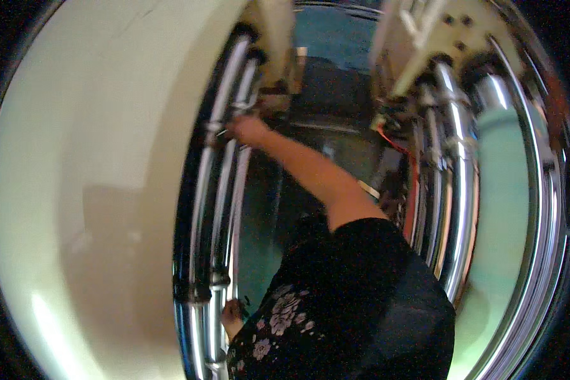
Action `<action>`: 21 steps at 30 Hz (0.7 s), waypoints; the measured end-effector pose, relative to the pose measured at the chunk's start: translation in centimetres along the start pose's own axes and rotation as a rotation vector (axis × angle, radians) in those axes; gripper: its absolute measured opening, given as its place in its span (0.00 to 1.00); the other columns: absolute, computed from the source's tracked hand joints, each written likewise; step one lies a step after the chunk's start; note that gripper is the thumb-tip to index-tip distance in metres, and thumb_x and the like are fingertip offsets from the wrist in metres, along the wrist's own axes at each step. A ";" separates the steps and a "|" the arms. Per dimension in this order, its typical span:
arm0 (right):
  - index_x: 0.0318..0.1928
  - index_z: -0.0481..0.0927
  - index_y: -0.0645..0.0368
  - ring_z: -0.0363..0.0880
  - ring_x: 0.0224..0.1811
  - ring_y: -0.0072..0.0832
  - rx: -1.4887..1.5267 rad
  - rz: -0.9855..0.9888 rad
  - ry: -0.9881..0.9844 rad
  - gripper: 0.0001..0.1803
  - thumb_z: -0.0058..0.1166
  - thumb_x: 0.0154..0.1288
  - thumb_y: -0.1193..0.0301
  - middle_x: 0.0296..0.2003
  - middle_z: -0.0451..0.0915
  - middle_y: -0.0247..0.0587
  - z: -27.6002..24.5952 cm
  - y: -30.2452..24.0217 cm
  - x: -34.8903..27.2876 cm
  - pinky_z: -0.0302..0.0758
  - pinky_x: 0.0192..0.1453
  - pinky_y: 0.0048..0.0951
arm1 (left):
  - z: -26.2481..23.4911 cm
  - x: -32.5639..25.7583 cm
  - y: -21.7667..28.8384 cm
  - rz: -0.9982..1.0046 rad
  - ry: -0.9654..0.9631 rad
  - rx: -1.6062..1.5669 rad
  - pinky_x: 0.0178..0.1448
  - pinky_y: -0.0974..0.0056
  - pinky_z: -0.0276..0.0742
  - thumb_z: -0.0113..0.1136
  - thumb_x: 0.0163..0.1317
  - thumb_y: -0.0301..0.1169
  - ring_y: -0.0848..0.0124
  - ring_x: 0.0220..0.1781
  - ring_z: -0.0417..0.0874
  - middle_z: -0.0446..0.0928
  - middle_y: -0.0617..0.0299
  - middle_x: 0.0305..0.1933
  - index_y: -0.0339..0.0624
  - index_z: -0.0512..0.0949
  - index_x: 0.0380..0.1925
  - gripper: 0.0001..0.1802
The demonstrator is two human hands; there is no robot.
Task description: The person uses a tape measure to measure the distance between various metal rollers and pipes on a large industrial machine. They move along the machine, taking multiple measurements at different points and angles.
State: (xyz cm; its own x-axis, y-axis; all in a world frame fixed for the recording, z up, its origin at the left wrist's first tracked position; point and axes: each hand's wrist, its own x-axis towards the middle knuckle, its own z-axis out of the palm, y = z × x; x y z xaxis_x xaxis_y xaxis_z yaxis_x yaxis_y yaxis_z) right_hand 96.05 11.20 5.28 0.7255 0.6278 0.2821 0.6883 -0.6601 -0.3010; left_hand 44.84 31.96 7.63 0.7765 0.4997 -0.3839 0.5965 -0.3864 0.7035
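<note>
My right hand [248,130] closed on the chrome tube [220,136], upper part; my left hand [233,315] beside the same tube lower down, grip indiscernible

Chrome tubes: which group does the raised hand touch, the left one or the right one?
The left group of chrome tubes, beside the cream panel. The raised hand rests against it; the right group of chrome tubes stands untouched.
</note>
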 end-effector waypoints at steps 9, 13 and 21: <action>0.41 0.73 0.60 0.74 0.39 0.48 0.458 0.224 0.049 0.20 0.53 0.51 0.60 0.37 0.75 0.55 0.6 -0.3 0.2 0.71 0.45 0.41 | -1.1 3.7 6.4 0.389 0.172 0.491 0.31 0.58 0.67 0.46 0.58 0.34 0.54 0.26 0.72 0.73 0.49 0.24 0.36 0.74 0.25 0.13; 0.34 0.75 0.63 0.73 0.34 0.44 0.569 0.143 0.232 0.16 0.48 0.58 0.61 0.28 0.74 0.53 2.3 0.8 0.0 0.68 0.39 0.37 | -1.9 4.5 8.9 0.336 0.220 0.377 0.34 0.56 0.69 0.46 0.58 0.35 0.54 0.29 0.74 0.73 0.49 0.26 0.36 0.73 0.24 0.13; 0.39 0.75 0.59 0.73 0.35 0.50 0.327 0.103 0.099 0.17 0.49 0.58 0.59 0.32 0.75 0.54 -1.9 -1.4 -0.1 0.69 0.38 0.38 | -2.5 4.9 7.9 0.249 0.255 0.406 0.43 0.57 0.71 0.49 0.57 0.37 0.54 0.39 0.75 0.75 0.51 0.34 0.41 0.74 0.34 0.13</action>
State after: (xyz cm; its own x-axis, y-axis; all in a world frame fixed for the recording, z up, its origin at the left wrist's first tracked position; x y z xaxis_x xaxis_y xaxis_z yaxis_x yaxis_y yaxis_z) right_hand 95.04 11.32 7.44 0.7988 0.5114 0.3168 0.5857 -0.5410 -0.6035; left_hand 52.90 33.30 12.79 0.8606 0.5076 -0.0423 0.4706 -0.7606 0.4472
